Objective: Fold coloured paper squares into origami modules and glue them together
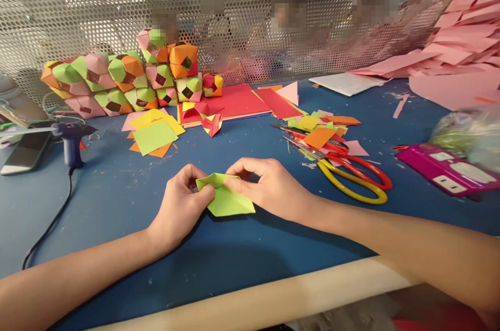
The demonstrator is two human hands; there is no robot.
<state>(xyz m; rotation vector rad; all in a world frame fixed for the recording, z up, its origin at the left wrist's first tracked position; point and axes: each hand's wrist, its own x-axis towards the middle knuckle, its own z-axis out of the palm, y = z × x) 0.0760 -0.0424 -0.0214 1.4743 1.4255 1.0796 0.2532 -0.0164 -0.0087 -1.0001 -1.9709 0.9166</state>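
Observation:
A light green sheet of paper (232,202) with a folded upper edge is held just above the blue table (128,227). My left hand (183,200) pinches its upper left corner, thumb on the near face. At the top edge, my right hand (267,185) grips the same paper between thumb and fingers. Beyond my hands lie a folded red and yellow paper piece (212,125) and a pile of yellow, green and orange paper squares (155,137).
Folded paper balls (117,78) are stacked against the perforated metal screen (242,2). A glue gun (72,141) with its cord stands left. Yellow-handled scissors (351,185) and red-handled scissors (371,169) lie on scraps. A magenta power strip (449,169) is right. Pink sheets (464,34) heap behind.

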